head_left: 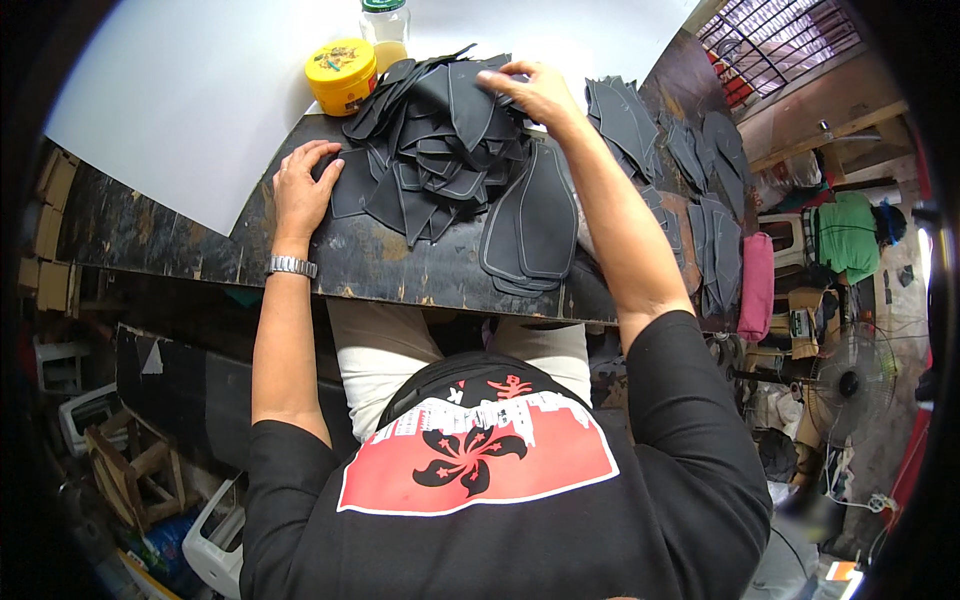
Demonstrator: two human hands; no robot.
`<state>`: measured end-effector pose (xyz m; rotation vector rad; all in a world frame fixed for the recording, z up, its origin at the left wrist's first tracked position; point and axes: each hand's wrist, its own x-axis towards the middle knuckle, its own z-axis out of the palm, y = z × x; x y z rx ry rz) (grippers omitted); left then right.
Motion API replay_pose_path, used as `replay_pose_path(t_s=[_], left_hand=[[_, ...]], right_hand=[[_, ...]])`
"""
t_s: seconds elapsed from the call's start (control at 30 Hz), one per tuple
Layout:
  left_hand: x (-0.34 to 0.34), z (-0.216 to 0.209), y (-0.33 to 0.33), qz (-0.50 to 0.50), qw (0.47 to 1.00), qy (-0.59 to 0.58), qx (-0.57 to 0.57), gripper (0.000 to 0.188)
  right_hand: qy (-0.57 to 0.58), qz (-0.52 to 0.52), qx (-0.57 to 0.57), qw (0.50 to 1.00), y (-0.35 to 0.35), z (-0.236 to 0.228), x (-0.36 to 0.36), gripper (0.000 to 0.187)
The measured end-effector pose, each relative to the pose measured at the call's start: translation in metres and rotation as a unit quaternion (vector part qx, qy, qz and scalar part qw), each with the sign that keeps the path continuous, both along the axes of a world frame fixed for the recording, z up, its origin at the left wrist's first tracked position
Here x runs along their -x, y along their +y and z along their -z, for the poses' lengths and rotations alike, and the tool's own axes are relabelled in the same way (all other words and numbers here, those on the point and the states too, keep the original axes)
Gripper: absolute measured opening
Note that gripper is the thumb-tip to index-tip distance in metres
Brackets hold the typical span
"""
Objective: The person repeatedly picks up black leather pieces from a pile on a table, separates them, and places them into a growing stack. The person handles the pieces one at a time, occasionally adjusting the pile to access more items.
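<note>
print first: yellow tub (pixel 343 92) near the desk's far edge has dark and red marks low on its side, too small to read; glass jar (pixel 388 50) behind it has pale lettering on a green lid. my shirt (pixel 420 490) carries a red panel with a black flower.

pile of dark pieces (pixel 430 150) sits mid-desk (pixel 385 270), between my hands: flat, matt, near-black, curved sides, some pointed, pale lines along the edges, heaped at all angles.

my right hand (pixel 538 92) is at the top of the pile, fingertips on a piece; can't tell if i'm pinching it. my left hand (pixel 303 185) is loose, fingers spread, grasping nothing, beside the pile's left side.

long rounded pieces (pixel 535 220) overlap at the desk's front edge; further stacks (pixel 715 250) toward its right end. white sheet (pixel 190 130) over the far left corner.
</note>
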<state>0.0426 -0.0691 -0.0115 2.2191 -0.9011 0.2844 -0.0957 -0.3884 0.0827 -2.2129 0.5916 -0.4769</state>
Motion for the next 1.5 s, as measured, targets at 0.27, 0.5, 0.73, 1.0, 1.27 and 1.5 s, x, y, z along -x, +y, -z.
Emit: replay_pose_path(t_s=[0.27, 0.5, 0.73, 1.0, 1.27, 1.5], left_hand=[[-0.001, -0.001, 0.0, 0.011, 1.0, -0.016, 0.022, 0.024], [0.001, -0.005, 0.0, 0.009, 1.0, 0.009, 0.002, 0.024], [-0.001, -0.003, 0.0, 0.008, 1.0, 0.02, -0.002, 0.025], [0.0, -0.003, 0.0, 0.014, 1.0, 0.0, 0.014, 0.024], [-0.001, 0.0, 0.0, 0.005, 1.0, -0.012, -0.003, 0.024], [-0.001, 0.002, 0.0, -0.009, 1.0, -0.009, -0.004, 0.024]], right_hand=[[-0.313, -0.068, -0.284, 0.904, -0.014, 0.022, 0.028, 0.018], [-0.237, 0.074, -0.308, 0.918, -0.069, 0.022, 0.08, 0.022], [-0.287, 0.114, -0.292, 0.905, -0.145, 0.005, 0.128, 0.021], [0.072, 0.301, 0.339, 0.888, -0.169, 0.021, 0.131, 0.039], [0.3, 0.098, 0.298, 0.901, -0.119, 0.018, 0.098, 0.04], [-0.065, -0.22, 0.057, 0.972, -0.034, -0.025, 0.016, 0.053]])
